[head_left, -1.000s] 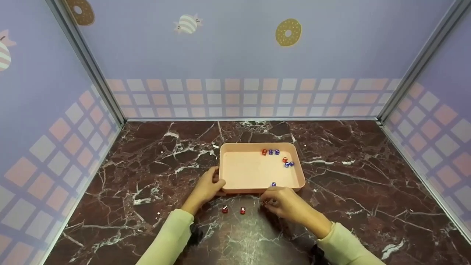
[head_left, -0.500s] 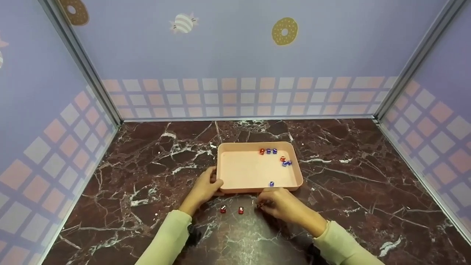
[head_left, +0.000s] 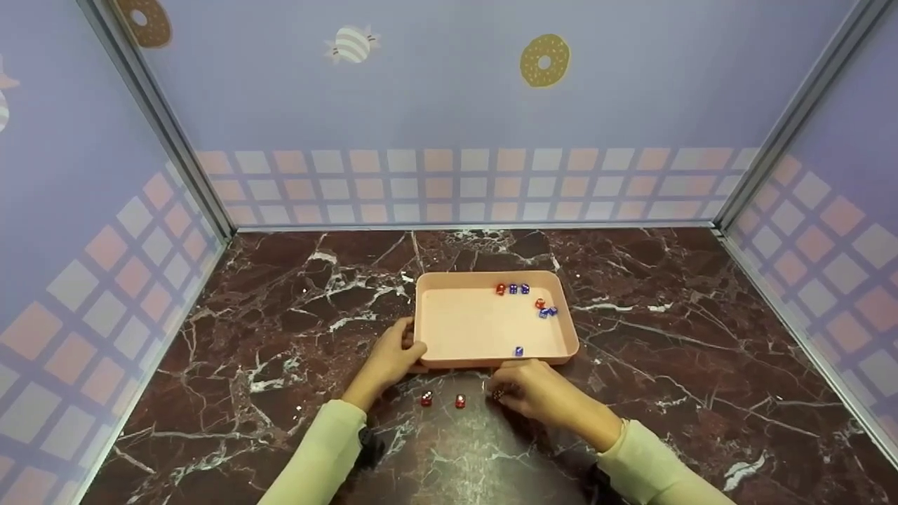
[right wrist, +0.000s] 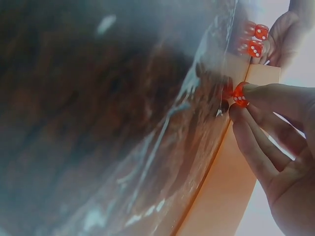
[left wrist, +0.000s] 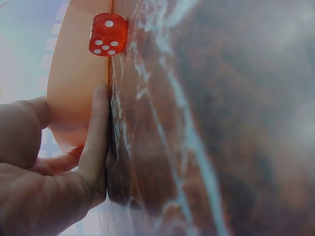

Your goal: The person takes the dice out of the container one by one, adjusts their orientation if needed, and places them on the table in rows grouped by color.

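Note:
My left hand grips the front left corner of a peach tray, thumb at the rim and fingers against the outer wall. Just in front of the tray, my right hand pinches a red die between thumb and fingertips, low over the tabletop. Two more red dice lie on the table between the hands, a left one and a right one. Inside the tray are several dice, among them a red die at the back and a blue die near the front wall.
A dark red marbled tabletop with white veins lies under everything. Lilac panels with printed sweets and checks enclose its back and both sides.
The right hand has drawn back slightly, so the front blue die shows more fully. The left hand stays on the tray corner, and the head view has shifted a little.

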A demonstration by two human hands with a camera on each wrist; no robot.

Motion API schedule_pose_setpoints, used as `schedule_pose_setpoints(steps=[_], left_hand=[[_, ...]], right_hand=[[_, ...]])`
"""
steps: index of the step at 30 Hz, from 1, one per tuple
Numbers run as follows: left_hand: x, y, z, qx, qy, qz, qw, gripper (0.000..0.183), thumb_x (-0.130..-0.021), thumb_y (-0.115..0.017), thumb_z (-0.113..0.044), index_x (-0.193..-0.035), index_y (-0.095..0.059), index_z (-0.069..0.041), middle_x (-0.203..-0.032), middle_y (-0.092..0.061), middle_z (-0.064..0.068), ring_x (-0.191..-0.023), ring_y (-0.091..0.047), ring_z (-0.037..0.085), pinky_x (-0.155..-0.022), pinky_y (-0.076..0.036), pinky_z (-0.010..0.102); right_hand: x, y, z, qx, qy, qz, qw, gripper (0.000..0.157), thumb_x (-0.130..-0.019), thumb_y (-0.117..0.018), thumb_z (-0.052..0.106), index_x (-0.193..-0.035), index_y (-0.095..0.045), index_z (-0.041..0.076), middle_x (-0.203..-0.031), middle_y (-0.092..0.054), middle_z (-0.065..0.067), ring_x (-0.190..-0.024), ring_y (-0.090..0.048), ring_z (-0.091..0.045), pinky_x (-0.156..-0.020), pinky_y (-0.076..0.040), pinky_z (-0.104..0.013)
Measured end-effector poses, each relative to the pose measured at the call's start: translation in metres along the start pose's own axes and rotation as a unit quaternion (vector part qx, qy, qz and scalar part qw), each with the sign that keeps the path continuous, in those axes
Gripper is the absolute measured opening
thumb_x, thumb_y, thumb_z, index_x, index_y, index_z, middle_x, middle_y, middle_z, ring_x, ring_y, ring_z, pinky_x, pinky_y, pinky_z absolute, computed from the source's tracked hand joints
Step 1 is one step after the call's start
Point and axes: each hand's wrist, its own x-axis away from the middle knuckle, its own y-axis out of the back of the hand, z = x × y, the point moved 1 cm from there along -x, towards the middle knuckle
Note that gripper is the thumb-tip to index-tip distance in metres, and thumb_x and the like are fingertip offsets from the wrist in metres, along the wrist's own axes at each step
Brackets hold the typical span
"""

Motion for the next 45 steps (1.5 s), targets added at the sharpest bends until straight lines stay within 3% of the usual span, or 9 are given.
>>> schedule_pose_setpoints(steps=[8,19,27,35,42,45], left_hand=[[0.000,-0.001,0.001,0.006,0.001,-0.003,1.0000,0.064,-0.091,-0.057,0.001,-0.152,-0.041,0.012,-0.125,-0.061,0.029,-0.106,-0.070,0.037,-0.072,-0.073,0.036],[0.003,-0.002,0.001,0.008,0.000,0.005,1.0000,0.063,-0.092,-0.056,0.002,-0.152,-0.041,0.012,-0.122,-0.061,0.029,-0.101,-0.071,0.036,-0.071,-0.073,0.037],[0.002,-0.002,-0.002,0.014,-0.002,0.012,0.9998,0.064,-0.093,-0.056,0.002,-0.154,-0.038,0.012,-0.124,-0.060,0.030,-0.101,-0.071,0.037,-0.073,-0.073,0.039],[0.001,0.001,-0.002,0.018,0.006,0.004,0.9998,0.066,-0.094,-0.055,0.002,-0.156,-0.036,0.012,-0.125,-0.059,0.031,-0.105,-0.070,0.038,-0.073,-0.073,0.037],[0.001,-0.001,-0.002,0.025,-0.001,0.002,0.9997,0.065,-0.093,-0.056,0.003,-0.155,-0.037,0.013,-0.123,-0.060,0.031,-0.101,-0.071,0.038,-0.071,-0.073,0.040],[0.000,-0.001,0.000,0.023,0.000,0.001,0.9997,0.064,-0.093,-0.056,0.003,-0.154,-0.038,0.012,-0.122,-0.060,0.030,-0.098,-0.071,0.035,-0.072,-0.073,0.039]], right_hand=[[-0.002,-0.002,0.000,0.023,0.001,0.029,0.999,0.025,-0.082,-0.081,-0.004,-0.104,-0.078,0.006,-0.101,-0.077,-0.004,-0.097,-0.073,-0.021,-0.090,-0.067,-0.038],[0.001,-0.001,0.004,0.006,-0.011,0.028,1.000,0.020,-0.085,-0.082,0.007,-0.104,-0.078,0.007,-0.100,-0.076,-0.004,-0.091,-0.071,-0.018,-0.084,-0.066,-0.033],[-0.003,0.016,0.001,-0.010,-0.020,-0.014,1.000,0.016,-0.088,-0.082,0.012,-0.103,-0.079,0.006,-0.094,-0.073,-0.006,-0.079,-0.067,-0.023,-0.069,-0.062,-0.028],[-0.008,0.024,-0.002,0.000,-0.024,-0.052,0.998,0.008,-0.091,-0.080,0.013,-0.099,-0.079,0.012,-0.094,-0.072,0.002,-0.085,-0.067,-0.017,-0.077,-0.064,-0.033],[-0.010,0.027,-0.017,0.021,0.012,-0.134,0.991,0.011,-0.087,-0.083,0.008,-0.097,-0.077,0.009,-0.098,-0.070,-0.003,-0.095,-0.066,-0.023,-0.084,-0.062,-0.039],[-0.011,0.029,-0.027,0.027,0.002,-0.148,0.989,0.012,-0.086,-0.083,0.008,-0.097,-0.078,0.007,-0.100,-0.070,-0.004,-0.098,-0.066,-0.023,-0.087,-0.061,-0.043]])
